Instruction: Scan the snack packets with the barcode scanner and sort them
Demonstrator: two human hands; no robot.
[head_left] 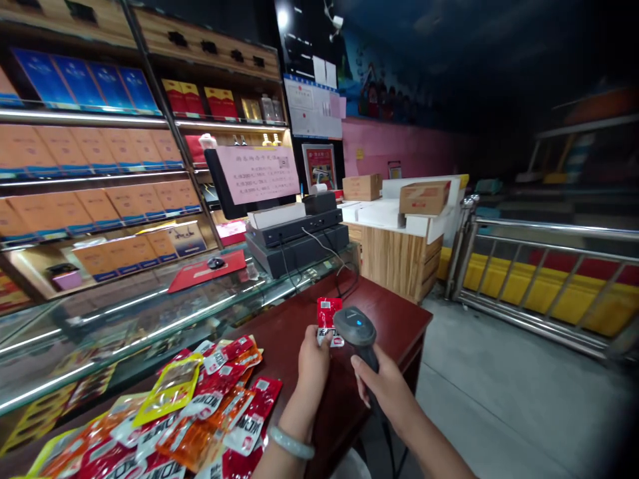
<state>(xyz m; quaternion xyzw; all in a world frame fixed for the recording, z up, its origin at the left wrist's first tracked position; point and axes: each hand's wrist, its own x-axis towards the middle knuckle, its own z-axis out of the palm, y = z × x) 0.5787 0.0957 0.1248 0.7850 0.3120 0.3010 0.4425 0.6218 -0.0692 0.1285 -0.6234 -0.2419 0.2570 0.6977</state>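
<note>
Red packet [328, 311] over the surface [394, 313], toward its far end. Grip of left hand [314, 360] pinches the packet's near edge. Scanner [355, 327] just right of it (blue light [359, 323] on top), handle wrapped by right hand [382, 382]. Packet pile [214, 394] near left, same surface. Beyond: monitor [219, 189] far left, carton [424, 198] far right, metal railing [544, 265] at right.

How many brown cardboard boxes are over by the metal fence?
2: the left box sits farther back, and the right box sits nearer. More might be hidden behind them.
</note>
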